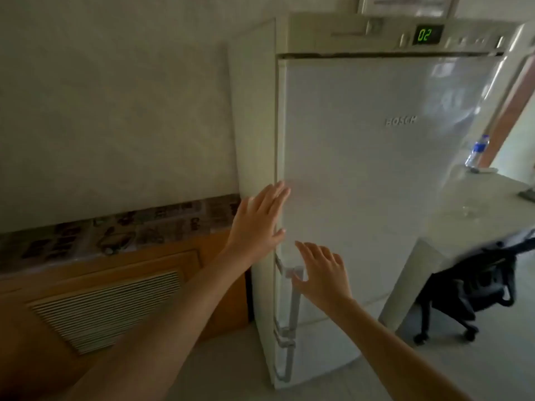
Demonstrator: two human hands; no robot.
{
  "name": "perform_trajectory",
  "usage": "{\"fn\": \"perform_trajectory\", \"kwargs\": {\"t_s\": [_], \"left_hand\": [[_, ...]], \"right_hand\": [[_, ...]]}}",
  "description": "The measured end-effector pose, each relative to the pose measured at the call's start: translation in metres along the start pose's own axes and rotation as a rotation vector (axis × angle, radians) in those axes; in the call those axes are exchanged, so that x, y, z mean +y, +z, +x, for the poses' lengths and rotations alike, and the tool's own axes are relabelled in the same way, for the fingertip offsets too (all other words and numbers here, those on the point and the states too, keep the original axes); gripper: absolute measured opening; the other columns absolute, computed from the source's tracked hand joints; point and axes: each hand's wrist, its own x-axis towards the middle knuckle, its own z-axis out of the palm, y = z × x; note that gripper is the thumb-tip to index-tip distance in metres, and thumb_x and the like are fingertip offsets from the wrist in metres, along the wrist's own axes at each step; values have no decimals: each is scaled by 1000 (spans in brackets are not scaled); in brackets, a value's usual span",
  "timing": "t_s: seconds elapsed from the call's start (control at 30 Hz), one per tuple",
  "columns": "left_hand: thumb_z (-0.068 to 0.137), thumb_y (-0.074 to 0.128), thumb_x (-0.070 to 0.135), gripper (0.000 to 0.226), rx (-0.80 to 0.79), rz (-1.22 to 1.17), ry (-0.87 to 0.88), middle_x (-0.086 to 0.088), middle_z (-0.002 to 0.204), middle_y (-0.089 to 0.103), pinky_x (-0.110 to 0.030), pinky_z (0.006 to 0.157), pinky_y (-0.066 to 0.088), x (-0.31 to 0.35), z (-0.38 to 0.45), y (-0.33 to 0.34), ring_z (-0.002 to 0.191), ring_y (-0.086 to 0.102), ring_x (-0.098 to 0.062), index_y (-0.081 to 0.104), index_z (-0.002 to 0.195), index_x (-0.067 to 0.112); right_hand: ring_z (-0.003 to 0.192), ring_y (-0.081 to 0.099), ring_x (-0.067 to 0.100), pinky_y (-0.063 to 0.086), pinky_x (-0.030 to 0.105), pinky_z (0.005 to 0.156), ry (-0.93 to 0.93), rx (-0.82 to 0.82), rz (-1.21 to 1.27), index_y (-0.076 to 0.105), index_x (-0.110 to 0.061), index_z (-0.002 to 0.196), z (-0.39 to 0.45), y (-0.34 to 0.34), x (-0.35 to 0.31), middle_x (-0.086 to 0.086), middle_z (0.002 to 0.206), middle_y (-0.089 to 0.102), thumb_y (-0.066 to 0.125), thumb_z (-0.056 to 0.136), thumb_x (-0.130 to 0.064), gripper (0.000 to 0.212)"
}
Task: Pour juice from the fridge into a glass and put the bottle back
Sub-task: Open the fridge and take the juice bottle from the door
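Opening the fridge. The fridge [362, 157] stands shut, its upper door flush under a control strip whose display [429, 34] reads 02. The juice is not in view; it is presumably behind the upper door. Both hands are empty with fingers spread. The left hand [257, 219] lies flat against the door's handle-side edge, thumb toward the seam. The right hand [320, 273] hovers just beside the top bracket of the vertical handle [294, 299], thumb near the bar; whether it touches cannot be told. A second, lower handle [285, 363] belongs to the bottom door and is not the one wanted.

Judged step: gaining a grip to pull the upper door. To do it well, the right hand should close fully round the bar near its upper end, where it now hangs, and pull straight outward, away from the hinge side at right. The left hand is best lifted off the door edge first, or kept only on the cabinet side, since pressure there works against the pull and fingers at the seam could be pinched. The door will likely resist at first, then swing freely.

On the counter [474, 204] to the right stand a clear glass [470, 211] and, farther back, a water bottle [477, 150].
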Motion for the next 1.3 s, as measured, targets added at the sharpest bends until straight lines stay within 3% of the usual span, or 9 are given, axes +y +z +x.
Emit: {"fn": "perform_trajectory", "kwargs": {"t_s": [0.1,0.2,0.47,0.67,0.83,1.13,1.23,1.3], "left_hand": [[87,57,43,89,-33,3,-18,-2,159,-1,-46,116,19,-24,12,12,145,8,-20,1,151,19],[87,57,45,91,-11,-34,25,-4,160,1,-45,115,22,-38,23,25,144,15,-20,0,150,14],[87,63,38,74,290,-189,147,-18,148,36,-37,97,42,-49,35,51,126,47,-25,32,142,0],[73,78,22,90,262,-450,148,-24,144,38,-32,107,35,-42,34,58,130,41,-31,27,141,-7],[75,77,8,86,286,-527,195,-30,137,40,-41,103,43,-44,35,61,125,42,-36,24,140,-10],[76,75,4,81,333,-634,227,-30,131,45,-44,98,48,-40,31,57,120,48,-37,27,141,-4],[80,73,12,77,326,-690,288,-23,129,47,-27,106,40,-18,16,46,119,48,-27,28,142,7],[83,69,24,66,292,-832,300,-15,125,51,-32,102,45,9,5,35,114,53,-26,36,139,13]], "right_hand": [[119,49,24,41,40,97,53,-95,-2,36,-21,136,12,21,6,1,134,51,64,78,-42,68],[117,50,24,40,39,98,70,-138,-18,39,-20,135,18,39,4,2,131,53,64,79,-38,64],[108,57,22,44,35,94,158,-200,-42,40,-20,131,23,71,-23,2,119,60,55,87,-36,49],[106,58,25,45,36,92,240,-208,-87,41,-18,128,31,64,-36,5,119,61,49,92,-34,39],[101,55,22,48,32,85,305,-256,-137,38,-17,128,31,54,-42,8,114,62,46,95,-31,37],[85,58,20,45,28,68,397,-216,-121,50,-15,113,26,56,-43,8,101,60,45,95,-33,26],[85,60,21,41,27,66,447,-193,-138,55,-20,115,-4,44,-36,5,96,64,48,91,-47,37],[87,60,18,45,29,69,484,-178,-122,58,-25,114,-38,23,-25,-1,93,68,48,84,-59,47]]}}
